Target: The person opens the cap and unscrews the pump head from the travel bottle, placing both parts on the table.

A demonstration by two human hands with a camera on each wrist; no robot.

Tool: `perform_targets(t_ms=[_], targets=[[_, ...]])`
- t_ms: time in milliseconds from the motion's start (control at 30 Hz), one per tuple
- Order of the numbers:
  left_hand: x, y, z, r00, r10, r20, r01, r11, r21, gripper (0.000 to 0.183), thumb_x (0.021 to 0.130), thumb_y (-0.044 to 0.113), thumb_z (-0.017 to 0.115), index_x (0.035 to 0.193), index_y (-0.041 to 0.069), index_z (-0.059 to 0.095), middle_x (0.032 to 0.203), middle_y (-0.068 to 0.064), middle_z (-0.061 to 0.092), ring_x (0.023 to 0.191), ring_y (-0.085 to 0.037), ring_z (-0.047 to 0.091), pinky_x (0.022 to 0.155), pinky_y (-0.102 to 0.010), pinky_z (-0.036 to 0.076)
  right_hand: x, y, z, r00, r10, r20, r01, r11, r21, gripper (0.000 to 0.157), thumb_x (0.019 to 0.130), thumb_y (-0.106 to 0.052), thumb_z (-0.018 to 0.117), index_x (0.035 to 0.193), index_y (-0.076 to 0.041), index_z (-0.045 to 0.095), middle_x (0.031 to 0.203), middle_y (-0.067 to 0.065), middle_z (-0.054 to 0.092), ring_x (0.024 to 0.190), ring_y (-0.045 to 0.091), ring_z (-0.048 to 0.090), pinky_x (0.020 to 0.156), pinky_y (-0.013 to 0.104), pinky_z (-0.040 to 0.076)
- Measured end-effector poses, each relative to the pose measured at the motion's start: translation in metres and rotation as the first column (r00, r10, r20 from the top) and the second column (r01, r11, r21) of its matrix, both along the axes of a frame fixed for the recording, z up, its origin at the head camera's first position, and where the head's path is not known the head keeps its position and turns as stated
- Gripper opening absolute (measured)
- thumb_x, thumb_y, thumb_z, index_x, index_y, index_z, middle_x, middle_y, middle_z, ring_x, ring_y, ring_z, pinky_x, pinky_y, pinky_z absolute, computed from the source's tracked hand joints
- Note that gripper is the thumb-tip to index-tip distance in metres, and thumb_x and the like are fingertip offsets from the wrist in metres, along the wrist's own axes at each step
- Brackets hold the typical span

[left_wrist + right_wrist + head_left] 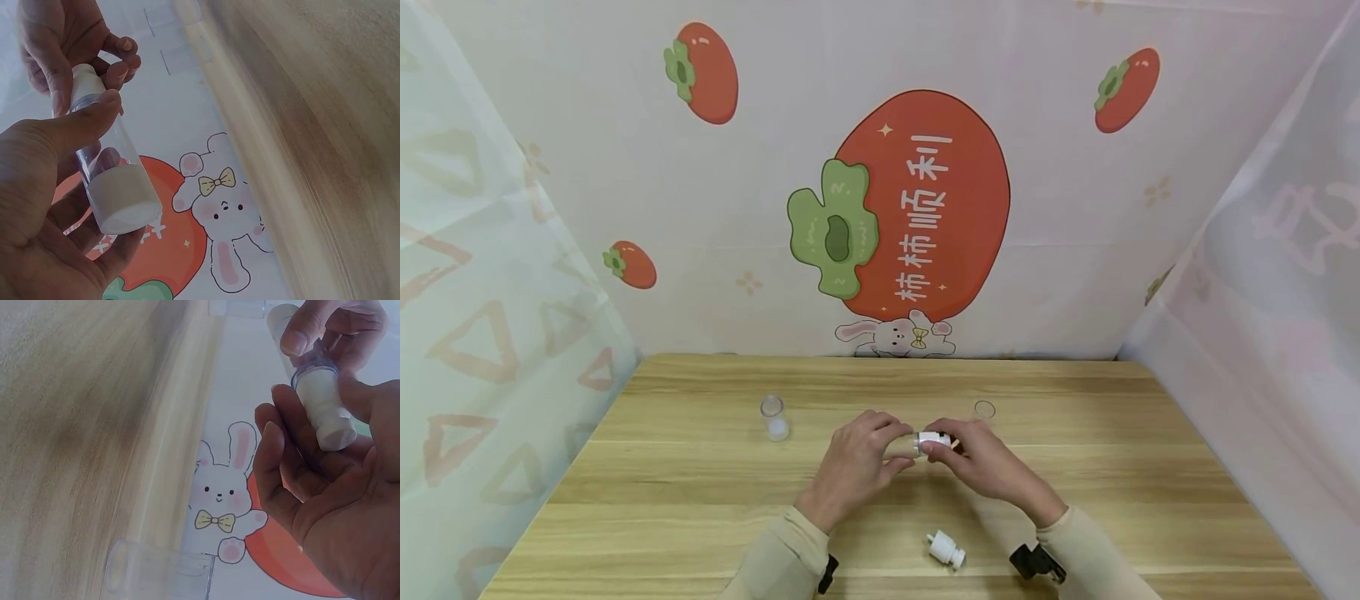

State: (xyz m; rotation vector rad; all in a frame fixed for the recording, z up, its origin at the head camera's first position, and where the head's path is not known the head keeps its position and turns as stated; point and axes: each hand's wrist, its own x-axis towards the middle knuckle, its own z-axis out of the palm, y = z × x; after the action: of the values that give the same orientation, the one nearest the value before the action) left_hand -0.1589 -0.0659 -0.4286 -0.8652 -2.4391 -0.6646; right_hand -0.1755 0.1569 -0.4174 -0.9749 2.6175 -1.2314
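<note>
My left hand [861, 458] grips a clear cylindrical bottle [125, 197] with a white bottom, its fingers and thumb around the body. The bottle is tilted nearly on its side above the table. At its mouth sits a white pump top [325, 406], which my right hand [985, 462] pinches with thumb and fingers. In the left wrist view the clear wall shows between the white top and the white bottom. The two hands meet close together over the middle of the table.
A second white pump top [946, 550] lies on the wooden table [700, 517] near the front. Another clear bottle with a white bottom [775, 421] is at the left. A clear cap [984, 409] stands behind my right hand. Printed cloth [1060, 250] hangs around the table.
</note>
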Motion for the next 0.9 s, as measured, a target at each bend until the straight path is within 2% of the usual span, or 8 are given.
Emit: perform_targets(t_ms=[333,767,900], targets=[[0.0005,-0.0006,0.0001,0.996,-0.021,0.088,0.019,1.000,0.015,0.034,0.081,0.027,0.087,0.108,0.011,0.077,0.103,-0.001,0.074,0.095,-0.018,0.068,0.074,-0.037,0.058,0.0004,0.0014,0.0007,0.997,-0.012,-0.072,0.014,1.000,0.014,0.018,0.098,-0.029,0.068,0.109,-0.015,0.072,0.094,-0.010,0.068,0.080,0.005,0.061,0.069,0.028,0.056],[-0.0002,-0.0034,0.0057,0.976,-0.061,0.210,0.050,0.997,0.055,0.034,0.085,0.028,0.084,0.112,0.009,0.077,0.107,-0.001,0.075,0.092,-0.015,0.067,0.073,-0.032,0.056,0.0036,0.0030,0.0014,0.988,0.000,-0.155,-0.007,0.999,-0.044,0.026,0.092,-0.015,0.077,0.116,-0.013,0.068,0.105,-0.006,0.068,0.088,0.009,0.062,0.072,0.028,0.056],[-0.0012,-0.0041,0.0044,0.972,-0.065,0.226,0.051,0.996,0.069,0.034,0.084,0.027,0.085,0.111,0.009,0.077,0.105,-0.001,0.075,0.089,-0.014,0.066,0.071,-0.030,0.054,0.0039,0.0021,0.0012,0.983,0.016,-0.180,-0.028,0.998,-0.061,0.031,0.087,-0.006,0.080,0.115,-0.012,0.067,0.105,-0.005,0.067,0.088,0.011,0.062,0.071,0.027,0.057]])
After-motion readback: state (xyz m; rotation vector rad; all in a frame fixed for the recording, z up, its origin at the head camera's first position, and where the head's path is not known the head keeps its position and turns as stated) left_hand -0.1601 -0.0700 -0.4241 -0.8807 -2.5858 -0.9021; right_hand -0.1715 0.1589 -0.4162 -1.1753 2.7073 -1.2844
